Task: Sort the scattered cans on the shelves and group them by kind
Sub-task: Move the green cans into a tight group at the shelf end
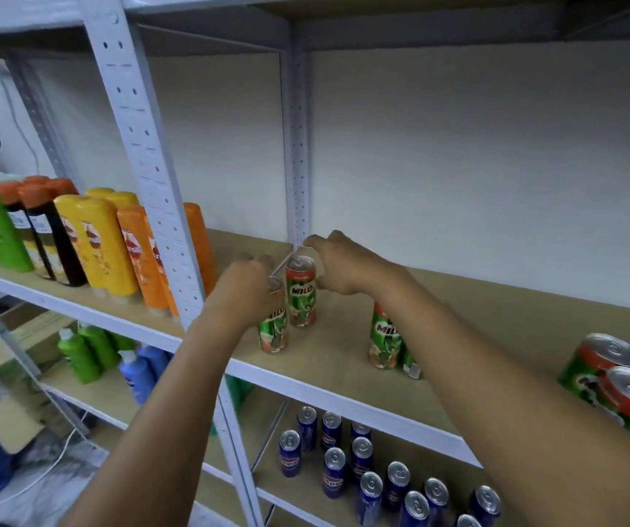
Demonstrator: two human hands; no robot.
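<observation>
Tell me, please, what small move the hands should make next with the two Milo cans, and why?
Probably slide the front Milo can, gripped by the left hand, against the rear Milo can at the right hand, since both stand slightly apart.

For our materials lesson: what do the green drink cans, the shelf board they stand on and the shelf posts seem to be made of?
Green drink cans: probably thin metal, with shiny silver pull-tab tops and glossy printed sides. Shelf board: looks like matt tan pressed wood or fibreboard, flat and without visible grain. Shelf posts: likely painted steel, pale grey with rows of punched holes.
</observation>
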